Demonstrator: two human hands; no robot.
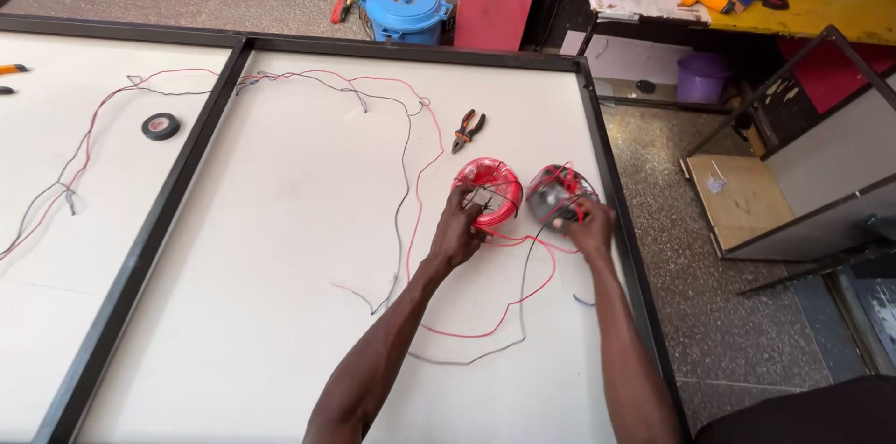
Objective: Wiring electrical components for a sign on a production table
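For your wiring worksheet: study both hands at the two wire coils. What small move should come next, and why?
Probably draw a little more wire off the red coil. The left hand rests on it, the right hand on the grey coil, and loose red and grey wires already loop toward the person across the white panel. Pliers lie beyond, untouched.

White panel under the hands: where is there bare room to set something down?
Bare: the white panel left of the loose wires, out to the black frame bar. Crowded: the right side, where the left hand touches the red wire coil, the right hand the grey coil, pliers above.
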